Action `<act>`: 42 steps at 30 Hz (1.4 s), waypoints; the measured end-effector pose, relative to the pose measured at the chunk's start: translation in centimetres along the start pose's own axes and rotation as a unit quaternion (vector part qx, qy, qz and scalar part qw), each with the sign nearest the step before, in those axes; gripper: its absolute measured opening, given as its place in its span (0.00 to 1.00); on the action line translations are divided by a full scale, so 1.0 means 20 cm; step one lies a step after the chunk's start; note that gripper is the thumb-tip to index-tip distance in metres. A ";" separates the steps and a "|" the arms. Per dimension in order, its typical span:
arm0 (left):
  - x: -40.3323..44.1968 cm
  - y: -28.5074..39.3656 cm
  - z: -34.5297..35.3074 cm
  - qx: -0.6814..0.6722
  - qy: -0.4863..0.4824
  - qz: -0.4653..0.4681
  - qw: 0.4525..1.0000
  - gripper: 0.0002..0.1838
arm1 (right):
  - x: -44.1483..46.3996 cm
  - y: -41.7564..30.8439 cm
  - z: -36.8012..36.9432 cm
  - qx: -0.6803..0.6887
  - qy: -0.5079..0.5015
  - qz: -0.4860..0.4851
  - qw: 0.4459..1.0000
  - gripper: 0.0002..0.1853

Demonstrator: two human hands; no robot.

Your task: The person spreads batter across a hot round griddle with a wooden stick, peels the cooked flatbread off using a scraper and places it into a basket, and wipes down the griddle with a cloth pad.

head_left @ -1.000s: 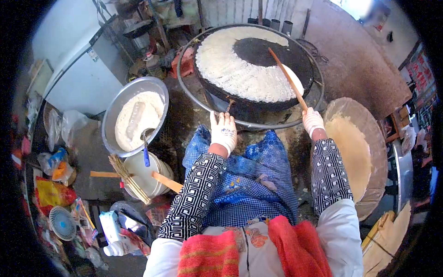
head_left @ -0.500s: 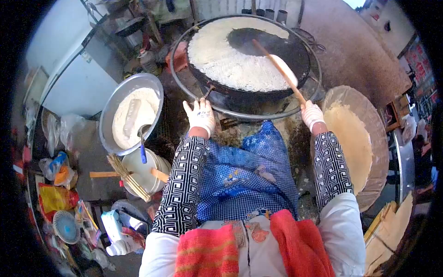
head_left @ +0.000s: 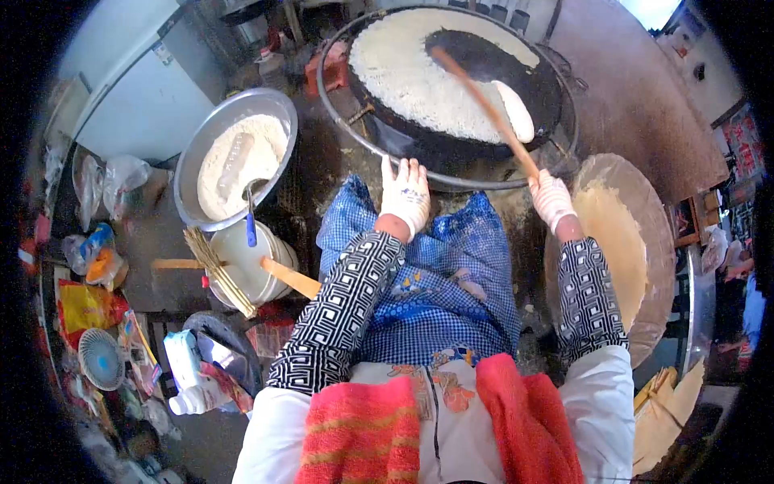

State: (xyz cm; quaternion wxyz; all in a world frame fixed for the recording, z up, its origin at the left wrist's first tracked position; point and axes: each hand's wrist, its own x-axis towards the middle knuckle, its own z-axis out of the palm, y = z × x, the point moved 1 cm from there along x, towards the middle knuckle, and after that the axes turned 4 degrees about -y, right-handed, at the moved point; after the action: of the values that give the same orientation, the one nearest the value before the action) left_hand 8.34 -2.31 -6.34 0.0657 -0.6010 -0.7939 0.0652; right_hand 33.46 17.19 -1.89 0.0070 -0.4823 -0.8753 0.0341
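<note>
My right hand (head_left: 552,199), in a white glove, is closed round the lower end of a long wooden stick (head_left: 492,113). The stick reaches over a round black griddle (head_left: 532,79), where pale batter (head_left: 411,81) covers the left side and curves round a bare dark middle. A thick white lump of batter (head_left: 514,113) lies beside the stick. My gloved left hand (head_left: 405,196) has its fingers spread at the near edge of the metal ring (head_left: 459,182) around the griddle. Nothing shows in its palm, which faces away.
At left a metal basin (head_left: 287,109) holds pale batter or flour and a blue-handled ladle (head_left: 251,230). Below it stands a white bucket (head_left: 282,282) with a straw brush (head_left: 218,270) and wooden pieces. A round tray of thin flatbread (head_left: 609,242) lies at right.
The stick's far end has swung left across the griddle. My left hand moved left off a small handle by the ring, then back right along the ring. The view has shifted too.
</note>
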 end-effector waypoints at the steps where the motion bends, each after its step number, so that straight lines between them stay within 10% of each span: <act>1: 0.01 -0.03 0.02 0.002 0.024 -0.005 1.000 0.33 | -0.02 -0.01 0.02 -0.008 -0.043 -0.006 0.999 0.17; 13: 0.05 -0.15 0.11 0.027 0.033 -0.043 0.998 0.27 | 0.09 0.23 0.14 -0.032 0.019 0.119 0.992 0.20; 33: 0.08 -0.39 -0.06 0.020 -0.057 -0.146 0.988 0.26 | 0.07 0.16 0.10 -0.001 0.087 0.054 0.995 0.17; 42: 0.01 0.15 -0.01 0.003 0.018 0.011 1.000 0.33 | 0.10 0.13 0.07 0.029 0.030 0.088 0.995 0.19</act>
State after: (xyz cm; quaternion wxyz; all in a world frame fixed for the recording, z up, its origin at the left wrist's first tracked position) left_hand 11.25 -1.33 -6.69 0.0811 -0.6107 -0.7855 0.0577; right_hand 34.44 20.17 -3.42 0.0443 -0.5577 -0.8276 0.0455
